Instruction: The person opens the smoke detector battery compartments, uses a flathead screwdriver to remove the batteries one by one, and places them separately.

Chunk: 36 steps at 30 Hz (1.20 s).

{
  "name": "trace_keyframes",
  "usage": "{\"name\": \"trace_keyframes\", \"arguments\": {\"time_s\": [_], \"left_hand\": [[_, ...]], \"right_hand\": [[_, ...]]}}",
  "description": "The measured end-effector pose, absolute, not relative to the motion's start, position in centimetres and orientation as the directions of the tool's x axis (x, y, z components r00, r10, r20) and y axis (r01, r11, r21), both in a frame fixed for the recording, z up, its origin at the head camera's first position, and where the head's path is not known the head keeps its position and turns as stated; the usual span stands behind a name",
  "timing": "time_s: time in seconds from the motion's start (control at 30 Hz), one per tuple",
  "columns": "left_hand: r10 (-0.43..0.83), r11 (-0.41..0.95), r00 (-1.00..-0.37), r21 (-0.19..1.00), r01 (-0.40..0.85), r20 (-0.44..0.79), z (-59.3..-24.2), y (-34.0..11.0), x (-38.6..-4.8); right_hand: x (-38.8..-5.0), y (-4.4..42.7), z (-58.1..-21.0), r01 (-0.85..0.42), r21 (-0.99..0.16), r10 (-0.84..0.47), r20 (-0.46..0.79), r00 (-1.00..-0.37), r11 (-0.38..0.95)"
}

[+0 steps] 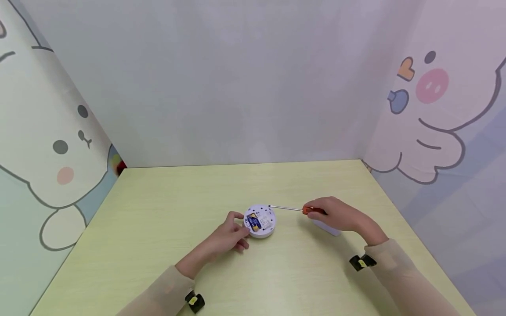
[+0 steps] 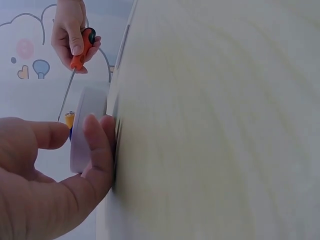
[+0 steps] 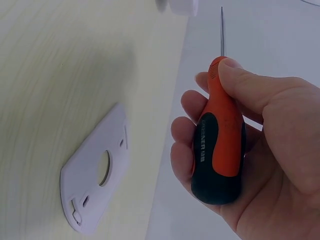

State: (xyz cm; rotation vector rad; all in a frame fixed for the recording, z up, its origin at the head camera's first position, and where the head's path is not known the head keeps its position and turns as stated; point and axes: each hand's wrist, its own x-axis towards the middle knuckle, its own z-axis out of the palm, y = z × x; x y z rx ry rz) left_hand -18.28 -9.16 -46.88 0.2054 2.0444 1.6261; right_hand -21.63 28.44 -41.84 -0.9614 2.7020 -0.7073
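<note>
A round white device (image 1: 269,223), resembling a smoke detector, rests on the table with its back facing up. A blue-and-gold battery (image 1: 254,222) sits in that back. My left hand (image 1: 227,237) holds the device at its left rim, thumb and fingers around the edge, as the left wrist view also shows. In my right hand (image 1: 340,213) is a screwdriver (image 3: 227,135) with an orange and dark-green handle, held near level. Its thin metal shaft (image 1: 288,208) points left, and the tip is at the device's upper right edge; whether they touch I cannot tell.
Under my right hand a white mounting plate (image 3: 87,182) with a round hole and slots lies flat on the pale yellow table (image 1: 170,197). A plain curtain (image 1: 237,87) stands behind the table, and cartoon-printed curtains flank both sides.
</note>
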Motion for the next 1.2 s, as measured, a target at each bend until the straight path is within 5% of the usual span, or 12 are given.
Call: {"name": "trace_keyframes", "arguments": {"time_s": [1.2], "left_hand": [[0.344, 0.343, -0.904, 0.930, -0.131, -0.254, -47.1, -9.3, -22.0]], "right_hand": [[-21.8, 28.5, -42.2, -0.548, -0.493, -0.636, -0.014, -0.772, 0.676]]}}
